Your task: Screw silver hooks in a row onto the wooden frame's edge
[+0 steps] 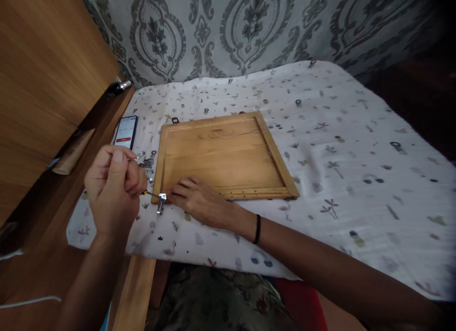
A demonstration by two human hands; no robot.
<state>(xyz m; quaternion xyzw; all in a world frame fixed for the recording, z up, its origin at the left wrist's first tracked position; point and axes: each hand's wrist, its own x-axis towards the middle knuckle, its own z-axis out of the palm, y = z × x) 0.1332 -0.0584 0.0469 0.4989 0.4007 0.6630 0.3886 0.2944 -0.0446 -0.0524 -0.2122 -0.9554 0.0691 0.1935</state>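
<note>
A framed wooden panel (217, 155), like a small cabinet door, lies flat on the patterned cloth. At its near left corner sits a metal hinge (162, 203), with one arm sticking out past the edge. My left hand (116, 184) is closed round a screwdriver (152, 194). The handle is mostly hidden in the fist, and its thin shaft reaches the hinge. My right hand (197, 203), fingers stretched out, rests on the near edge of the panel with the fingertips close beside the hinge.
A phone (126, 131) with a lit screen lies left of the panel. Near it are small metal pieces (145, 161). A tall wooden cabinet (53, 74) stands at the left, and a patterned curtain (210, 32) hangs behind the cloth (331, 146).
</note>
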